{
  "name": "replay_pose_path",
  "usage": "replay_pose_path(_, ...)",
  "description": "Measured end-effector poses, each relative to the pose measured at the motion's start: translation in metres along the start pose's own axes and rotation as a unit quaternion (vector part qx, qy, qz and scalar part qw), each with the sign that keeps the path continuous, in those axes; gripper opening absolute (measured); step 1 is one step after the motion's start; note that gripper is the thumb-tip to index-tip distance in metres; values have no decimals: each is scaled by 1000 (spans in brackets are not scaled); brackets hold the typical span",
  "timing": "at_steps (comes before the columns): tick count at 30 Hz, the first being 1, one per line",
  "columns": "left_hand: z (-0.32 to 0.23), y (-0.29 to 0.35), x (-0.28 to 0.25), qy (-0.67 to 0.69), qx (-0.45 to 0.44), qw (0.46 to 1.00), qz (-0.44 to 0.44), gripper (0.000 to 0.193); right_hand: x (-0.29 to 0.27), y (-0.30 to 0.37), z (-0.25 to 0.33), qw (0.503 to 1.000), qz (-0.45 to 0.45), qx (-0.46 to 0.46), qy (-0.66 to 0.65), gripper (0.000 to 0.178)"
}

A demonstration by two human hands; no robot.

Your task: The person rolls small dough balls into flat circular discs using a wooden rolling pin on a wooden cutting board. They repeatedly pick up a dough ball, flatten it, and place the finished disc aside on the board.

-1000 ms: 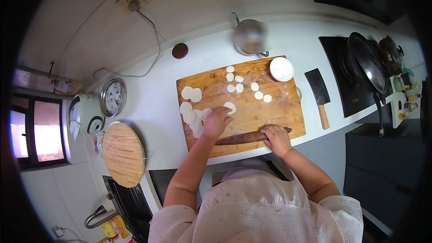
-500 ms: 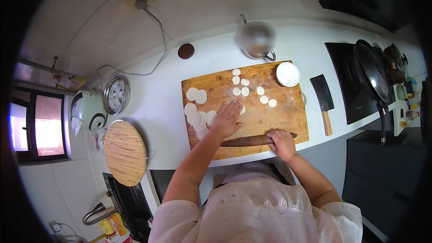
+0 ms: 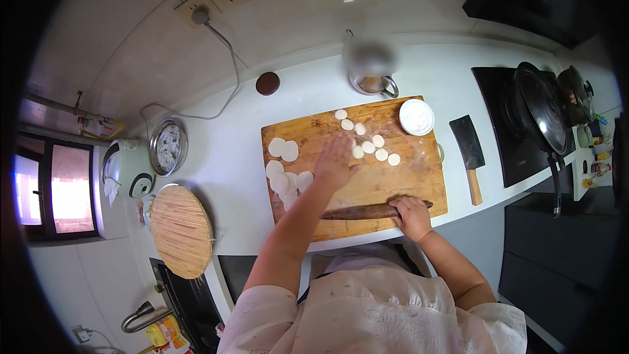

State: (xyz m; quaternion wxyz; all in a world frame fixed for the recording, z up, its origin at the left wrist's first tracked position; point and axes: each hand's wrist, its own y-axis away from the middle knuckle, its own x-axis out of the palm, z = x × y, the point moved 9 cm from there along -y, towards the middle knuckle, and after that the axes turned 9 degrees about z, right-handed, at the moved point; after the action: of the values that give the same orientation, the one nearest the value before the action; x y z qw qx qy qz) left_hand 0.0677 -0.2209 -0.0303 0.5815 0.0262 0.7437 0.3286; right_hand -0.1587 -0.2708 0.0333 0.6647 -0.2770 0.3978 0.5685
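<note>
On a wooden board [image 3: 386, 183] my left hand [image 3: 336, 160] lies with its fingers stretched out, palm down, over the small dough discs. Its fingertips touch or cover some of them, slightly smeared by motion. Several small round dough pieces [image 3: 378, 141] are scattered just right of it. Thin rolled dough wrappers [image 3: 278, 182] overlap in a group along the board's left side. My right hand [image 3: 413, 217] is wrapped round the right part of a dark wooden rolling pin [image 3: 360, 212], which rests along the board's near side. My left forearm hides the pin's left end.
A white bowl of flour [image 3: 417, 117] stands at the board's far right corner. A cleaver [image 3: 468, 151] lies to the right, before the stove [image 3: 504, 118]. Left are a round woven reed tray [image 3: 182, 229] and a metal bowl [image 3: 168, 147]. A metal pot [image 3: 371, 82] stands behind.
My left hand has slid farther away across the board, and a small disc near its fingers is more exposed. My right hand stays on the rolling pin. The view has shifted slightly.
</note>
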Motion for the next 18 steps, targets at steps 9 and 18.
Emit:
replay_pose_path(9,-46,41,21,-5,117,993,-24,84,-2,-2,-1,1000,-4,-13,-6,39)
replay_pose_path(18,-37,105,51,80,235,969,18,76,3,-8,11,996,30,-79,-6,42)
